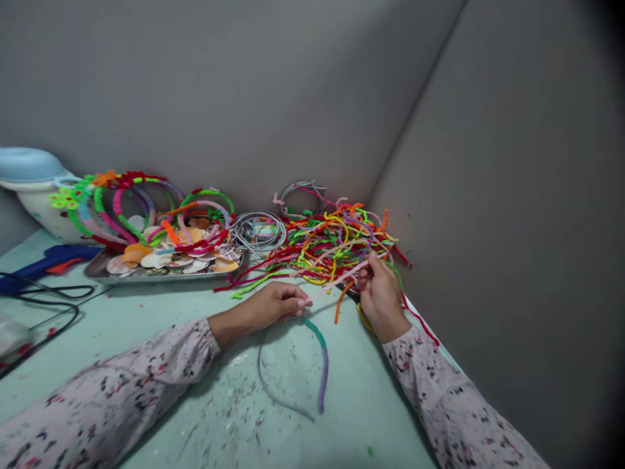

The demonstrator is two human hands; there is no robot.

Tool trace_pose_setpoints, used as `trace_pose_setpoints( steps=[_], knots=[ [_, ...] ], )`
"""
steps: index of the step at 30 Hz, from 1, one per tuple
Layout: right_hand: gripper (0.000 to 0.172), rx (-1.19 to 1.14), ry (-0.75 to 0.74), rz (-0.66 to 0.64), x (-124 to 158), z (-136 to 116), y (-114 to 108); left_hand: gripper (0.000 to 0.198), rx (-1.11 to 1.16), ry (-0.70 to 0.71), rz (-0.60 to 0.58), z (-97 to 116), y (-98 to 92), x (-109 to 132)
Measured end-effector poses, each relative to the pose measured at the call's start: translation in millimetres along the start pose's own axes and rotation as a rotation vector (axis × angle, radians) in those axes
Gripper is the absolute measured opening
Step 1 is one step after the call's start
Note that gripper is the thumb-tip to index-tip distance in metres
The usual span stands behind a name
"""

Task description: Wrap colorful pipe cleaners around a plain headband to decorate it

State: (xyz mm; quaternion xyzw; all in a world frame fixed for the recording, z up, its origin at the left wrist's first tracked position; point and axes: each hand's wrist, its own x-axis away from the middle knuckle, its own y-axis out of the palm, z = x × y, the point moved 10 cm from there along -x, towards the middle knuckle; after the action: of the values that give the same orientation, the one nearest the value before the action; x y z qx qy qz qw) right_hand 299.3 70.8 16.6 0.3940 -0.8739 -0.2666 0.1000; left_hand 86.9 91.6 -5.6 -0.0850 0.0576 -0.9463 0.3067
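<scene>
A pink pipe cleaner [336, 281] stretches between both hands near the tabletop's [234, 391] far right corner. Its long axis slants from the left hand [276, 305], fingertips pinched on one end, up to the right hand [381, 296], fingers closed on the other. A headband [323, 365] part-wrapped in teal and purple lies flat just below — crown touching the left fingertips, nearer that hand. The pile of pipe cleaners [332, 238] lies just beyond.

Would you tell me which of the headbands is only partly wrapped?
The headband on the table, held by the left hand: teal and purple fuzz covers one side, the other is bare grey. Those at the tray are fully wrapped.
</scene>
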Motion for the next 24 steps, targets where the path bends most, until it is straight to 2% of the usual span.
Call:
trace_pose_setpoints(
  steps=[6,12,15,17,21,24],
  knots=[
    [0.027,0.01,-0.047,-0.005,-2,-6,-1,0.033,-0.02,0.021,0.025,1,-4.1,-1],
    [0.027,0.031,-0.125,0.007,-1,-19,1,0.033,0.12,0.054,0.112,11,-11.3,1],
    [0.025,0.071,-0.095,-0.123,13,-11,19,0.035,0.176,0.034,0.181,10,-18.2,2],
    [0.024,0.184,-0.006,-0.27,30,7,38,0.035,0.202,0.045,0.203,12,-20.8,3],
    [0.028,0.41,0.132,-0.562,72,40,69,0.033,0.217,0.071,0.155,13,-15.7,3],
    [0.028,0.479,0.14,-0.59,83,45,72,0.035,0.208,0.077,0.105,11,-9.7,1]
  ],
)
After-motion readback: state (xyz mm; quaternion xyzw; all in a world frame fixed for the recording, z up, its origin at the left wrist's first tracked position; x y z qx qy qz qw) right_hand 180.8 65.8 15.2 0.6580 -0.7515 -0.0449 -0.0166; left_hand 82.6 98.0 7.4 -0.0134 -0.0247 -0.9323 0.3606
